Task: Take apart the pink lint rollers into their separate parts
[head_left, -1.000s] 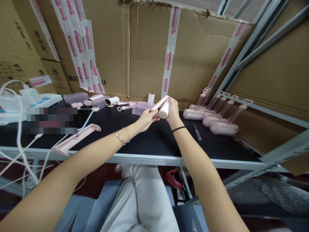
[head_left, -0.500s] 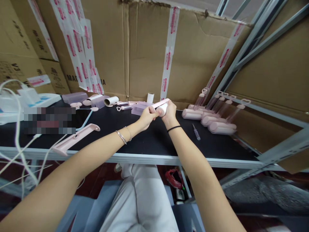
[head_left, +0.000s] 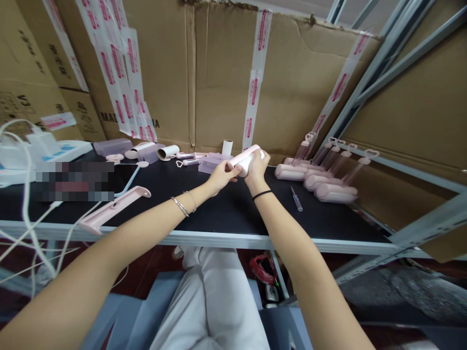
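One black tabletop (head_left: 219,214); above its far half, our left hand (head_left: 222,176) pinches the near end of a pink piece (head_left: 244,155), our right hand (head_left: 258,167) wraps a white roll (head_left: 245,166) alongside. Piece and roll: long axes about parallel, slanting toward the tabletop's back right.

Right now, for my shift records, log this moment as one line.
left hand: holding pink cover; right hand: around white roll; black table: pink holder at left
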Tool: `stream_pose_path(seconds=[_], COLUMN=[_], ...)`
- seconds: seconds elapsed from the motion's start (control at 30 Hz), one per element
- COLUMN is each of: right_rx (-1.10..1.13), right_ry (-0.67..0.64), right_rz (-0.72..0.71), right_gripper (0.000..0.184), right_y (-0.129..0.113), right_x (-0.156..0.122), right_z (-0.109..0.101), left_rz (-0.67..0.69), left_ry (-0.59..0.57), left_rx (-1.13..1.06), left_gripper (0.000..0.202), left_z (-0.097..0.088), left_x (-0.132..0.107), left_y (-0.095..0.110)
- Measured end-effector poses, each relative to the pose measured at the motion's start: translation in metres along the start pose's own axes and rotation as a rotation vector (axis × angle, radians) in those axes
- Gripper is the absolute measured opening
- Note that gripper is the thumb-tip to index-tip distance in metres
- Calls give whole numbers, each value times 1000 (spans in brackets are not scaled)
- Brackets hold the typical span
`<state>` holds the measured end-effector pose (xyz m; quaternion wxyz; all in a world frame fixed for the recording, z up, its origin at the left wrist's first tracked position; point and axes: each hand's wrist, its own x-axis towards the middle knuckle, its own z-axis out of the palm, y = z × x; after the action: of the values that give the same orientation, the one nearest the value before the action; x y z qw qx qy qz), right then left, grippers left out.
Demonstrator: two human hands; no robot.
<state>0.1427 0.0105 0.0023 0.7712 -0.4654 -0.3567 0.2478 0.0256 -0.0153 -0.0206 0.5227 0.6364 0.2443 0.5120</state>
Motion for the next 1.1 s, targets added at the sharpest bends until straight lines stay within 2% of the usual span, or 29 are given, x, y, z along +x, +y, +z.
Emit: stream_pose_path(seconds=[0.27,0.6,0.87,1.0,1.1], right_rx=[89,221,207,182,122], right_ry=[65,115,73,78,98], right_rz=[112,202,179,131,43], right_gripper=[26,13,12,12,13], right_y=[-7,-23,-24,-20,-16], right_x=[-6,-15,-12,-10,-8], right_z=[4,6,6,7,4], left_rz=[6,-59,-61,-59,-73], left_ry=[85,194,202,205,160], left_rx=[158,156,196,174,142], left_gripper=[32,29,27,26,25], left_z=[6,10,13,13,12], left_x=[1,3,2,2,2], left_y=[-4,-1,3,2,1])
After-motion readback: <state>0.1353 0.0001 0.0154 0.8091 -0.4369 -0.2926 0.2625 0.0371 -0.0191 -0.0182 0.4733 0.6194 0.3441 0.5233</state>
